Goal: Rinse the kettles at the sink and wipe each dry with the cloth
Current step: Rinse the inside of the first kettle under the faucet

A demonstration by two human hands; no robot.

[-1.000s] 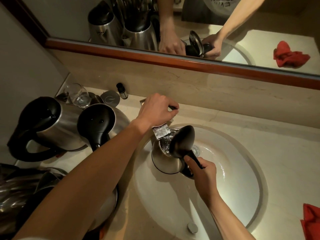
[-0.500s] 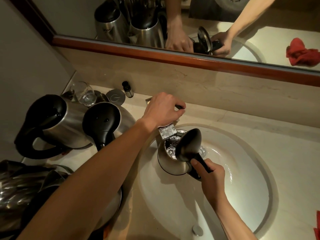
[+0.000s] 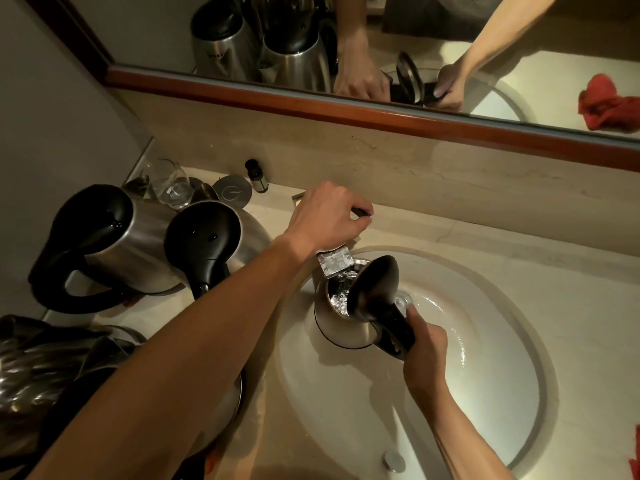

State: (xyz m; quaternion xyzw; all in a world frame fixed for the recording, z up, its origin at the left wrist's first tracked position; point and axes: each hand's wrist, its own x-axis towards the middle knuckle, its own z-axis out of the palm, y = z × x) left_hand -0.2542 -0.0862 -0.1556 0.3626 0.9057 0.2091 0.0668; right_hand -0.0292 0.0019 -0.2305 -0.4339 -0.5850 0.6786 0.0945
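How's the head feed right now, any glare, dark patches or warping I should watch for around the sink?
Head view: dim, warm light; bright glare on the wet sink basin right of the kettle; sparkle on the water under the faucet; the left forearm throws shadow over the counter's lower left, where detail is lost; wide-angle bending curves the mirror frame; focus otherwise adequate.

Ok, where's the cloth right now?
In the head view only a red corner of the cloth shows at the bottom right edge, on the counter right of the sink; the mirror reflects it bunched up there.
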